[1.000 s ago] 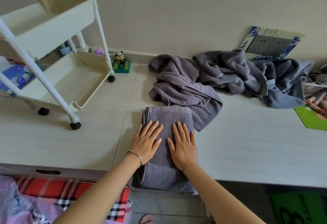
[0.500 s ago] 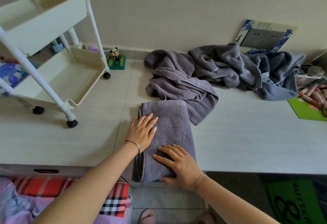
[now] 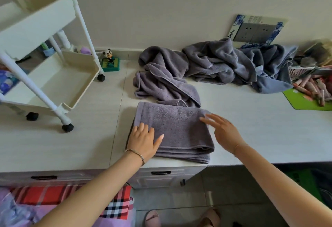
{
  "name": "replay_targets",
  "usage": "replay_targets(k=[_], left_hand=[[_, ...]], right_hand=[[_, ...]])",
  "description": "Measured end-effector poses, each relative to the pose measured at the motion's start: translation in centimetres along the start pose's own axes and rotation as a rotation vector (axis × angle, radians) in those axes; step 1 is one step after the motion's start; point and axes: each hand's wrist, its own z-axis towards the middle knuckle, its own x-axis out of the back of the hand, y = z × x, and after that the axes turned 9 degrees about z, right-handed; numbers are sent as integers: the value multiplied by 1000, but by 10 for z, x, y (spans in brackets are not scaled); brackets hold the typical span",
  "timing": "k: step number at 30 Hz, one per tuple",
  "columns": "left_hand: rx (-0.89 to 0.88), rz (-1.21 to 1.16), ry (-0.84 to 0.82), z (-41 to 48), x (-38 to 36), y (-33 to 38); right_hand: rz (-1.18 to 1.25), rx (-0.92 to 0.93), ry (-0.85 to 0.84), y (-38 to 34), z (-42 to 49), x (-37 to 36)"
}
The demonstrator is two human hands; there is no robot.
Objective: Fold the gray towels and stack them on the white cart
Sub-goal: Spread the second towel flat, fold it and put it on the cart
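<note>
A folded gray towel (image 3: 175, 129) lies on the white desktop near its front edge. My left hand (image 3: 143, 139) rests flat on the towel's near-left corner, fingers spread. My right hand (image 3: 222, 130) hovers open over the towel's right edge, blurred with motion, holding nothing. Behind the folded towel lies a crumpled gray towel (image 3: 161, 83), and further right a pile of loose gray towels (image 3: 233, 65) against the wall. The white cart (image 3: 53, 76) stands on the desktop at the left, its lower tray bare.
A small panda figure (image 3: 109, 59) stands by the cart's rear wheel. A basket (image 3: 309, 67) and a green mat (image 3: 305, 101) with pink sticks sit at the right edge. A wall socket plate (image 3: 255, 31) leans behind the pile. Plaid fabric (image 3: 71, 198) lies below the desk.
The towel has been folded shorter, its near end no longer hanging over the desk edge. My right hand has swung from the near end to the right side; my left stays pressing.
</note>
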Motion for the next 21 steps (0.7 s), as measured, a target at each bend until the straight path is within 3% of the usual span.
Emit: replay_targets(k=[3,6,10,13,17,21], left_hand=[[47,-66,8,10,5,3],[69,-151,-95,20,2,3],[84,-227,-301,15,-10,1],[65,-178,-356,11,-16,-2],[57,-178,-364,14,-14,-3],[173,-272,-257,21,-10,-12]], right_hand=[[556,-547,124,-21,6,1],[828,-823,26,-31,9,-7],[782,-913,-71,-34,5,-14],[807,-841,-57,-35,2,-18],[780,-731,151,-40,-13,-24],[723,-840,107,-35,-30,-35]])
